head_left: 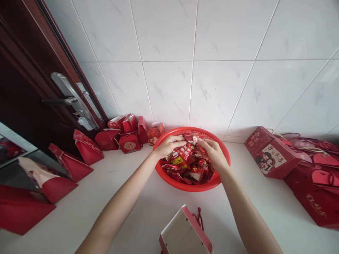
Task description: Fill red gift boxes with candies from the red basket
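Observation:
A red plastic basket (pixel 185 187) full of wrapped candies (pixel 194 174) stands on the white surface against the tiled wall. Both hands are over it. My left hand (pixel 169 146) comes in from the left, its fingers bent and closed at the edge of a red candy packet (pixel 185 151) with white lettering. At the packet's upper right, the fingers and thumb of my right hand (pixel 214 153) are pinched together on the wrapper. In front of the basket, close to me, is an open box (pixel 182 233) with a pale inside, red edges and a red cord.
Red gift boxes (pixel 130 143) line the wall left of the basket, and open red boxes (pixel 88 148) continue toward me. To the right stand a printed box (pixel 272 158) and red bags (pixel 312 190). A dark door (pixel 39 70) with a metal handle is at left.

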A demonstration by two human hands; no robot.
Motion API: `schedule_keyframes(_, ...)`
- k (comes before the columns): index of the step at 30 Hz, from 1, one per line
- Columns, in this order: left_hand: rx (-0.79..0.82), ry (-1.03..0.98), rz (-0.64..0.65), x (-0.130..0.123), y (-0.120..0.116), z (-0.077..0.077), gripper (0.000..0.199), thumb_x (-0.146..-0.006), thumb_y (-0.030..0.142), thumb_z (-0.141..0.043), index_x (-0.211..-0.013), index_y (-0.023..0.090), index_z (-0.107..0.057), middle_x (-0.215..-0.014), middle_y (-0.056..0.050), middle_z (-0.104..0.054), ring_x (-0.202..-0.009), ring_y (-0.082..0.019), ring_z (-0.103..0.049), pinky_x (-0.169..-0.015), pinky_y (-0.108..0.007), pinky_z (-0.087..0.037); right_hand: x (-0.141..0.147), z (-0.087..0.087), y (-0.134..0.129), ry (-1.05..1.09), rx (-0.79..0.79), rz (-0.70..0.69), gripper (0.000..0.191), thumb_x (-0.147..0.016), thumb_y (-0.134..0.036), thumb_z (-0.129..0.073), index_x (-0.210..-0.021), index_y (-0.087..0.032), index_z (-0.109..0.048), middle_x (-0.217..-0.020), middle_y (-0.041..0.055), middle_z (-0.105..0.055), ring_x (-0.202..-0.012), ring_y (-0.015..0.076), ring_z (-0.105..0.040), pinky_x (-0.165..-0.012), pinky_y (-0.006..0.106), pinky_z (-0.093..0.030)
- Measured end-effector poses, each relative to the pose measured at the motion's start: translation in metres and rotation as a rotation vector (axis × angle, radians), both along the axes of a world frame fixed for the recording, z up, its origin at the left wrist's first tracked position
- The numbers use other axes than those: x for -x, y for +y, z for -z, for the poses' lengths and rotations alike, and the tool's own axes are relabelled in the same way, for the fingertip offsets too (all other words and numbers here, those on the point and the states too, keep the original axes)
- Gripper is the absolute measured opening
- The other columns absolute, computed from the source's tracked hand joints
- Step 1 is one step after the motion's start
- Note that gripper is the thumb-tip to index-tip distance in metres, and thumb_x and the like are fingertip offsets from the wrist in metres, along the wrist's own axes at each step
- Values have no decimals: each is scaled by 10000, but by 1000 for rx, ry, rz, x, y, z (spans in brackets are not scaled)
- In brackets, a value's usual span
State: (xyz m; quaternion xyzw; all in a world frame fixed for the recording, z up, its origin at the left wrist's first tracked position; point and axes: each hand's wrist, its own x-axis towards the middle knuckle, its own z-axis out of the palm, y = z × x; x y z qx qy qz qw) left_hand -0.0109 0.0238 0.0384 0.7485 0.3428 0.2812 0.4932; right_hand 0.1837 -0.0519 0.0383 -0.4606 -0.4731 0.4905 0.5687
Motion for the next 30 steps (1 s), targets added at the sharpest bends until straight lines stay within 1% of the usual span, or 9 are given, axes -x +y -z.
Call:
schedule_keyframes(2,87,-111,27,1,-3,-1,305,-859,400,-659,-1002,156,-772,-881,-30,-735,-865,-199,-673,-813,-317,-525,-1,1,1,-30,8,117,479,-738,-630,-771,-639,-204,-574,-581,-29,-507,-544,116,-419,-491,265,-326)
schedule_keyframes(4,153,-144,58,3,-6,-2,253,-840,347,-675,-972,160,-782,-897,-31,-748,-897,-202,-685,-846,-317,-527,-2,1,2,-47,32,167,445,-724,-611,-783,-673,-204,-610,-591,-29,-516,-538,115,-415,-470,263,-304)
schedule_keyframes(6,196,-127,63,4,-10,-3,229,-845,308,-659,-972,164,-786,-928,-40,-759,-932,-209,-691,-878,-323,-531,-3,-1,2,-30,55,85,407,-709,-584,-796,-726,-199,-666,-585,-35,-514,-508,105,-386,-451,263,-271)
schedule_keyframes(9,228,-104,-11,6,-12,-1,246,-856,292,-632,-1009,166,-778,-965,-53,-762,-997,-228,-685,-919,-340,-532,-5,-4,0,55,41,-102,382,-705,-552,-803,-735,-184,-705,-555,-46,-480,-468,80,-327,-451,261,-244)
schedule_keyframes(14,265,-203,-90,8,-12,7,317,-837,325,-649,-1077,145,-754,-1015,-67,-763,-1027,-242,-686,-931,-347,-530,-6,-6,-3,146,0,-167,349,-697,-495,-843,-789,-170,-755,-538,-46,-510,-459,71,-330,-451,251,-271)
schedule_keyframes(18,221,-294,-47,9,-14,9,318,-794,364,-707,-1032,164,-773,-992,-49,-770,-1000,-232,-685,-908,-333,-522,-5,-5,-3,165,9,-186,299,-672,-402,-886,-835,-187,-756,-633,-28,-637,-491,81,-463,-502,244,-401)
schedule_keyframes(22,198,-337,-85,7,-18,5,309,-730,383,-774,-954,171,-789,-894,-33,-762,-898,-211,-685,-867,-329,-515,-5,-4,-2,175,30,-151,329,-631,-404,-909,-804,-188,-731,-744,7,-729,-615,126,-624,-608,251,-508)
schedule_keyframes(25,198,-332,-87,5,-21,1,285,-723,371,-782,-933,180,-799,-863,-25,-764,-860,-204,-691,-855,-332,-519,-5,-5,-2,179,56,-135,350,-612,-412,-918,-791,-191,-714,-735,11,-738,-630,140,-650,-606,249,-518)
schedule_keyframes(30,126,-266,-65,5,-25,-5,302,-768,370,-740,-994,179,-805,-962,-49,-787,-927,-224,-702,-868,-335,-521,-5,-7,-3,162,62,-114,342,-610,-408,-908,-775,-197,-696,-701,3,-725,-595,142,-638,-572,249,-498)
